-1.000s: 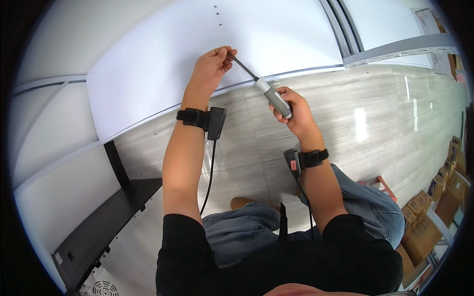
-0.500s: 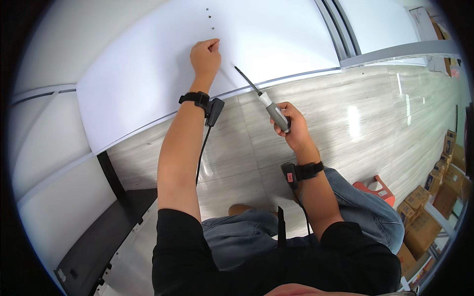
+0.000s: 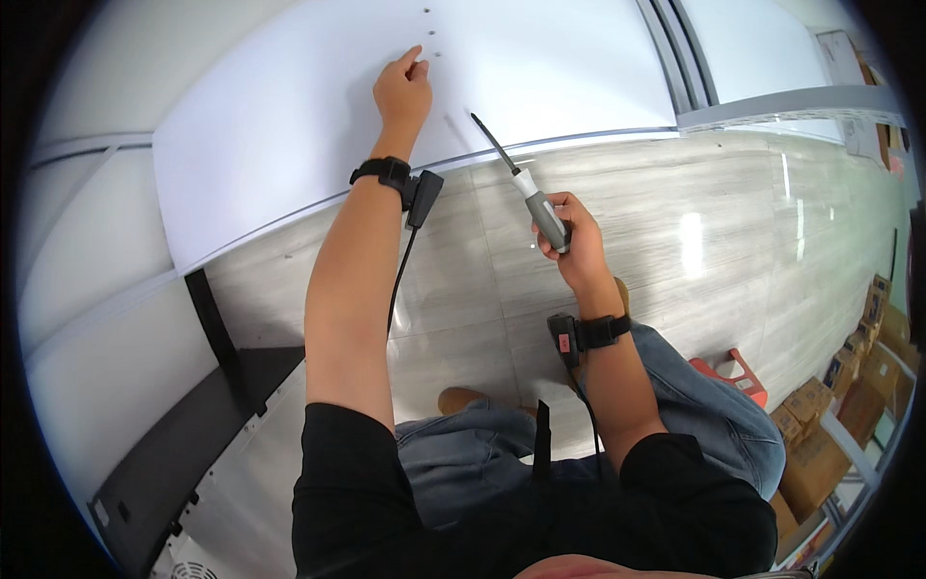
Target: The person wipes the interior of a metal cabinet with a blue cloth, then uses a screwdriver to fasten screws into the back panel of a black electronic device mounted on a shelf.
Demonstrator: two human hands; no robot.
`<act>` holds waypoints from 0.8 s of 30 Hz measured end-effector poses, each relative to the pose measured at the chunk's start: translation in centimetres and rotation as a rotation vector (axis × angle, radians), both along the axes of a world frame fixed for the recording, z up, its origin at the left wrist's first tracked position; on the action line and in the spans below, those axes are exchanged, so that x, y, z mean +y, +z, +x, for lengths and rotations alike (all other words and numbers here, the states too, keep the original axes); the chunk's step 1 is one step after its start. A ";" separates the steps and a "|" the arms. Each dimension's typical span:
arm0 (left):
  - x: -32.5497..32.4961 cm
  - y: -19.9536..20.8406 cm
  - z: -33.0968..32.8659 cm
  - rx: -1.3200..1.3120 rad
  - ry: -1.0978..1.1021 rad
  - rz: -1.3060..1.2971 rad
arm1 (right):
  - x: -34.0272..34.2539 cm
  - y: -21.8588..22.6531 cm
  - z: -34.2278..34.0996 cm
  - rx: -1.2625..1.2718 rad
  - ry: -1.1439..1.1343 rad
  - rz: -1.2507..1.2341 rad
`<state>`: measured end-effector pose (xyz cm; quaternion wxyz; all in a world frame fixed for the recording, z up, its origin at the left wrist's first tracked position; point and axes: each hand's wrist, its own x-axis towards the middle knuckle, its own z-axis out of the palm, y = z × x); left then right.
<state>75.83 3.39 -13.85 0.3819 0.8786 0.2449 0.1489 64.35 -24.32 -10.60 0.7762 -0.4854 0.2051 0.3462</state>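
My right hand (image 3: 577, 246) is wrapped round the grey handle of a screwdriver (image 3: 536, 201) with a white collar. Its dark shaft slants up to the left, and the tip stays apart from my left hand (image 3: 402, 95). That hand is over a large white panel (image 3: 260, 145), index finger stretched out and thumb a little apart from it; the other fingers are mostly hidden. Just beyond and to the right of its fingertips, small dark round spots (image 3: 431, 33) stand in a row on the panel. They are too small to tell whether they are screws or holes.
Grey metal rails (image 3: 680, 48) cross the panel's right side. A black beam (image 3: 145, 463) runs along the lower left. On the tiled floor (image 3: 463, 270) near my leg is a red object (image 3: 738, 376). Cardboard boxes (image 3: 820, 454) are stacked at the right.
My left hand has moved up closer to the spots, and its index finger has straightened from a pinch. The screwdriver is still in my right hand, slightly higher in view. The view has shifted a little.
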 end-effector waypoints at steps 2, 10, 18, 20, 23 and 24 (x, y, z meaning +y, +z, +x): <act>0.0 1.2 -1.9 0.035 0.033 -0.281 | 0.3 0.4 0.7 -0.007 0.055 0.020; 1.3 10.3 -16.0 -0.006 0.239 -0.842 | 6.5 3.2 0.2 0.048 0.481 0.151; -1.9 12.5 -27.2 -0.398 0.635 -0.905 | 9.0 2.4 -2.9 0.052 0.949 0.327; -2.7 12.5 -28.5 -0.399 0.671 -0.904 | 9.1 2.0 -3.4 0.070 1.004 0.349; -3.9 12.1 -29.0 -0.390 0.726 -0.891 | 9.1 1.9 -3.7 0.120 1.029 0.359; -4.0 12.0 -28.9 -0.386 0.738 -0.892 | 9.1 2.0 -3.9 0.141 1.024 0.361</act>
